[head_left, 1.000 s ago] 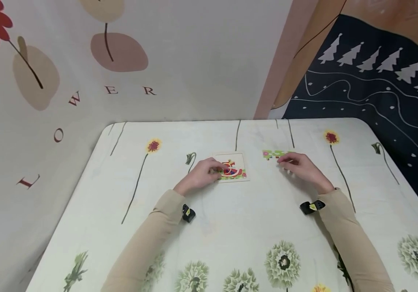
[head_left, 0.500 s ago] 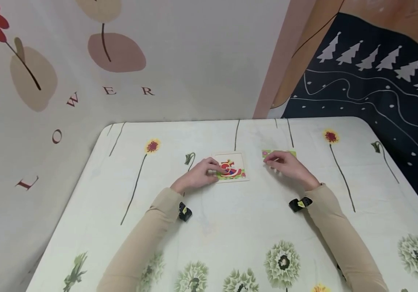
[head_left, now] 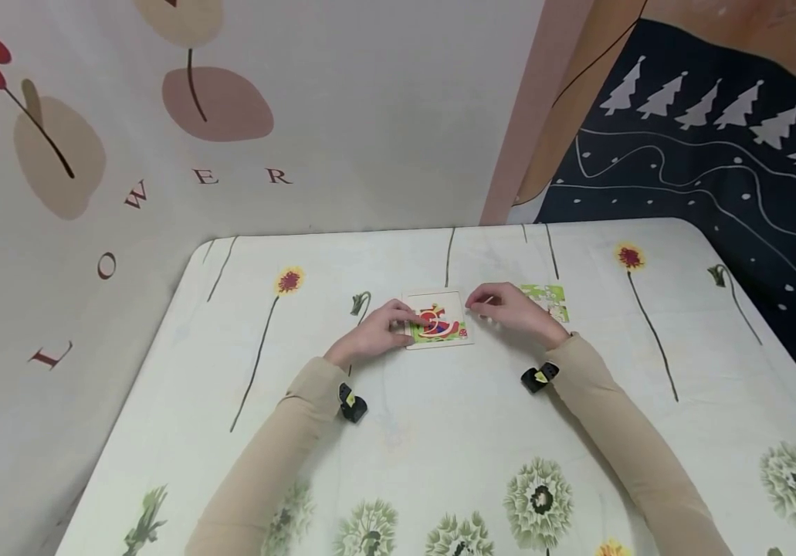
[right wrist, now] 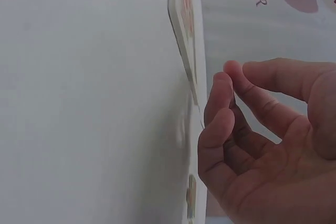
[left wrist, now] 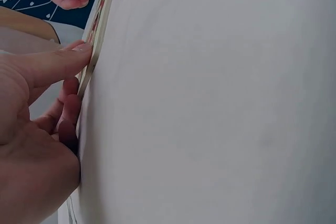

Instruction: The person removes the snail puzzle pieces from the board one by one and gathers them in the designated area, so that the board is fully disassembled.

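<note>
A square wooden jigsaw puzzle board (head_left: 451,299) lies flat near the table's middle, with a red and blue picture across its lower part and a pale upper part. My left hand (head_left: 371,332) grips the board's left side. Its index finger reaches over the picture, and in the left wrist view the thumb (left wrist: 65,66) presses at the board's edge. My right hand (head_left: 509,309) hovers just beyond the board's right edge. In the right wrist view its fingers (right wrist: 212,140) are loosely curled, thumb and index tips close together with nothing visible between them. Behind it lie green puzzle pieces (head_left: 547,295), partly hidden.
The table is covered by a white cloth (head_left: 398,448) printed with flowers and stems. Fabric with printed letters hangs behind and at the left (head_left: 370,154). A dark tree-patterned cloth (head_left: 703,170) hangs at the right.
My right hand has moved left from the green pieces to the board's right edge, uncovering pieces on the right. My left hand has stayed on the board.
</note>
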{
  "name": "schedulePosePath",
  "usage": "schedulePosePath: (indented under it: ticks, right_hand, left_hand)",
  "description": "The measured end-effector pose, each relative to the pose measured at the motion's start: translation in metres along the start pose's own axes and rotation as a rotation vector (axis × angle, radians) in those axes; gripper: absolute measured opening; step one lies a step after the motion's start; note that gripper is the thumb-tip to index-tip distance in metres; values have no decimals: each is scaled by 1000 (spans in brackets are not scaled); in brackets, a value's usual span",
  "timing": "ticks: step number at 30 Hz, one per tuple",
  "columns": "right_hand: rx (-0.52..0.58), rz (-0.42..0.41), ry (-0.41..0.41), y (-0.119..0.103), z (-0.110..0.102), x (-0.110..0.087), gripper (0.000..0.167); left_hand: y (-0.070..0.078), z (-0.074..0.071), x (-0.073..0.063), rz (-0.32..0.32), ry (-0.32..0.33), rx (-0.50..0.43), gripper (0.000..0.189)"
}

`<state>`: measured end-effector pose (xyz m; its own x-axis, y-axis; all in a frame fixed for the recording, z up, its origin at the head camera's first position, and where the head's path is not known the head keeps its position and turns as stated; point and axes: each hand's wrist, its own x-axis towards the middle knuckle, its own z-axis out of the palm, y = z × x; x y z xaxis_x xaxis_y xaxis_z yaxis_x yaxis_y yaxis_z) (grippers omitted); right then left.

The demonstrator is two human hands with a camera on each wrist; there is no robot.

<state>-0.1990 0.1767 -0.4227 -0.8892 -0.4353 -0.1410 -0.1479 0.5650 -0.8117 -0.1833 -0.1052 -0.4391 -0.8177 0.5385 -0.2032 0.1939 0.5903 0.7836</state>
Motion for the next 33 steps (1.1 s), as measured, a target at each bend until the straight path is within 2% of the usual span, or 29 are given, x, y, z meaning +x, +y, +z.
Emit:
schedulePosePath:
  ticks: [10, 22, 28, 33]
  right_hand:
    - [-92, -9, -65, -15, 15, 13, 31]
    - [-145, -30, -111, -21, 28, 24, 38]
    - [-131, -8, -121, -21, 31, 26, 35]
    - [-96, -35, -121, -21, 29, 26, 34]
  left_hand:
    - [-4, 0, 1, 15, 71, -30, 41]
    - [-6, 1, 2, 4, 67, -71, 40]
    - [-6, 1, 2, -3, 60, -79, 39]
    - [-5, -1, 1, -3, 59, -78, 39]
